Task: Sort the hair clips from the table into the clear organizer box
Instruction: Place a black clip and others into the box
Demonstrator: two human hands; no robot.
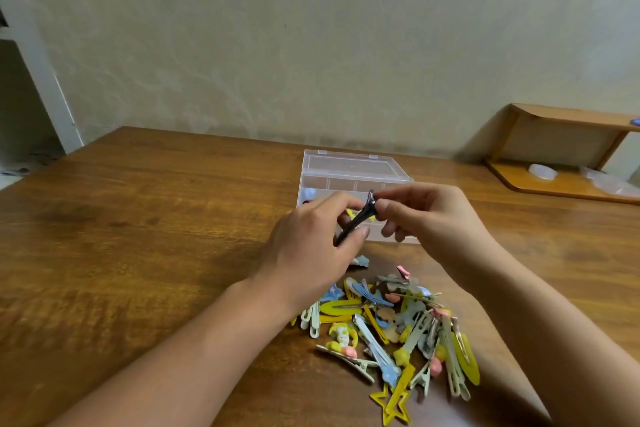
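A dark hair clip (358, 217) is held in the air just in front of the clear organizer box (349, 180). My left hand (311, 239) pinches its lower end. Its upper end is pinched by the fingertips of my right hand (429, 215). The box stands open on the wooden table (156, 218), lid tipped back; a blue piece and a yellow one show in its compartments, the rest is hidden behind my hands. A pile of several coloured hair clips (391, 326) lies near the front edge, between my forearms.
A low wooden shelf (561, 149) stands at the back right with clear plastic items on it. A pale wall runs behind the table. A yellow star clip (394, 406) lies nearest to me.
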